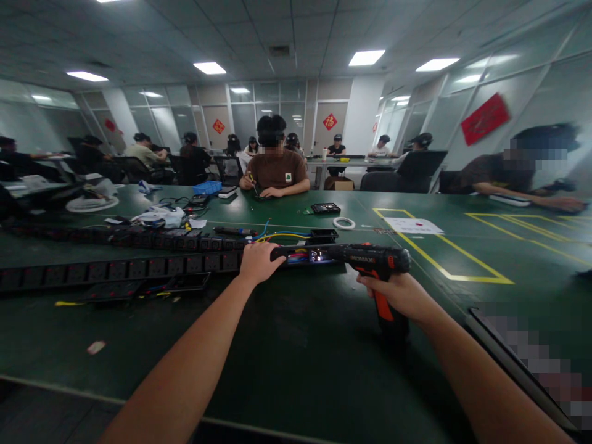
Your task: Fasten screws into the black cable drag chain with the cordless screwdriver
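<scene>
My right hand point(407, 297) is wrapped around the grip of a black and orange cordless drill point(377, 262). The drill lies level, its nose pointing left over the end of a long black power strip point(173, 266). Its light shines on the open end section, where coloured wires point(300, 254) show inside. My left hand point(259, 264) is closed on the strip just left of that section, thumb along the near edge. What the drill's tip touches is hard to make out. Behind lies a second row of black sockets point(139, 237), with blue and yellow wires running to a black end piece point(324, 235).
Loose black panels point(115, 291) lie in front of the strip at left. Further back are a white tape roll point(344, 223), a black device point(325, 208), a paper sheet point(413, 226) and a blue basket point(207, 187). A person point(276, 166) works across the table; another sits at right.
</scene>
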